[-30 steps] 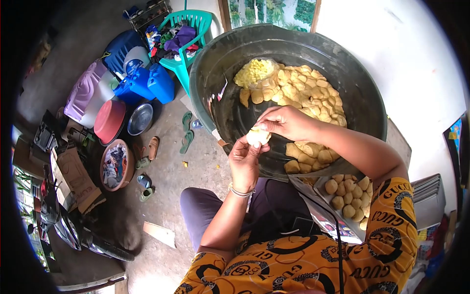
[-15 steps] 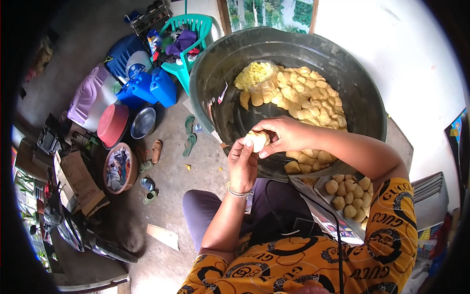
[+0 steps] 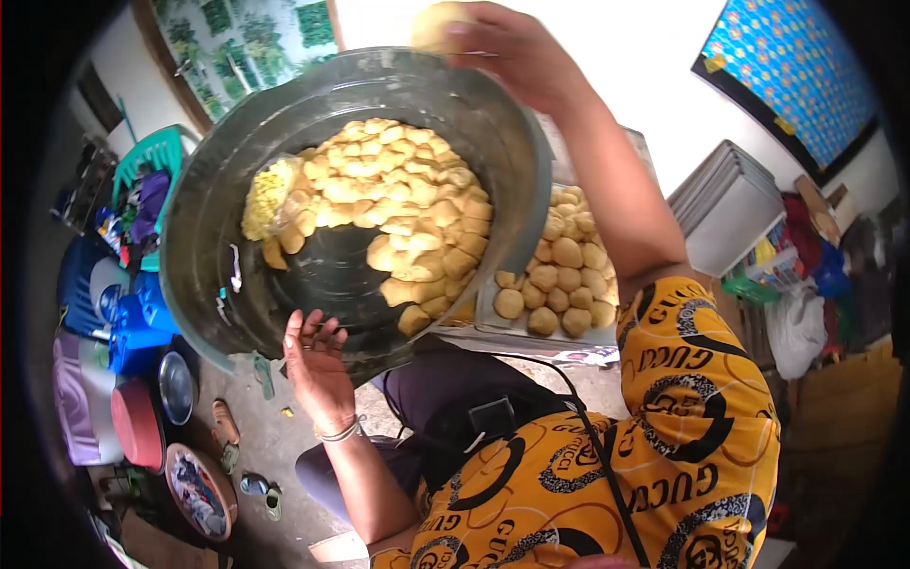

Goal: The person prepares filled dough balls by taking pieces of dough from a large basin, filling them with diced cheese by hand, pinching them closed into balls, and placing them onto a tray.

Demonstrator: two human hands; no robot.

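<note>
white wall [image 3: 645,57] beyond the dark tub [image 3: 207,218]; the right hand [image 3: 507,55] grasps a dough ball [image 3: 436,27] near the view's top edge, both blurred; the left hand [image 3: 320,370] is empty, fingers loosely spread.

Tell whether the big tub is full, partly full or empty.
Partly full: dough pieces cover some of the tub, but dark floor shows beside them.

Glare bleaches the plain white wall [image 3: 626,66] beyond my bare right hand [image 3: 517,55]; its round yellow dough ball [image 3: 438,27] seems blurred. Black fisheye edges bend the dim corners.
</note>
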